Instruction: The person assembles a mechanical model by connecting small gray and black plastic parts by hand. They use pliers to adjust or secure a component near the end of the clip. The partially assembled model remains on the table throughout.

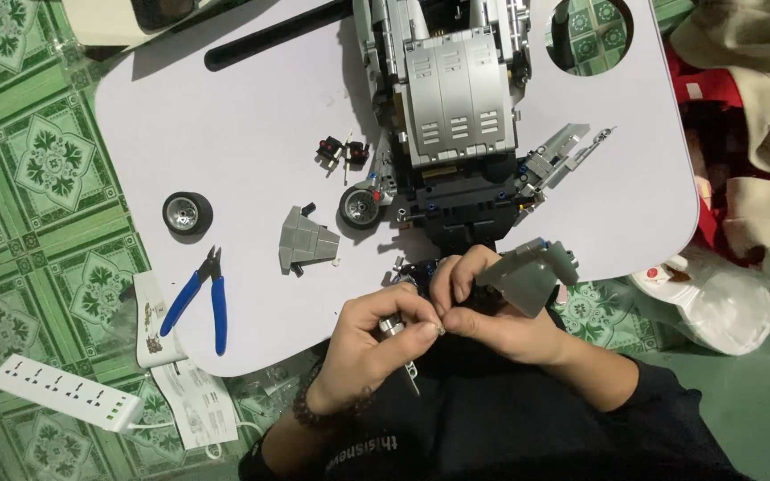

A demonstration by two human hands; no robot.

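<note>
A: Fingers pinched tight at the near edge of the table! The left hand (376, 334) closes on a small grey brick assembly (400, 334), a thin light beam hanging out below the knuckles.

B: And the right hand (483, 307) meets it thumb to thumb, fingertips gripping the same little part, with a larger grey panel piece (528, 276) held in that hand, poking out to its right. Both hands closed, nothing loose.

A: I'd judge this as a joining step, a pin or connector being pressed home in the sub-assembly, just in front of the big grey-and-black brick vehicle (456, 116) on the lavender table (225, 116).

B: Agreed. The next move would call for a firm, straight squeeze with the holes lined up; whether the pin is seated, I cannot tell from here.

A: Spare parts wait: a loose wheel (187, 214), a grey wedge panel (307, 240), blue-handled cutters (202, 298).

B: Paperwork now. A white folded instruction sheet (193, 401) lies half under the table's near-left corner on the green patterned floor, small pictures along one edge. Beside it, a long white power strip (64, 394). On the far right, a crumpled white plastic bag (724, 303) with a red round mark.
</note>
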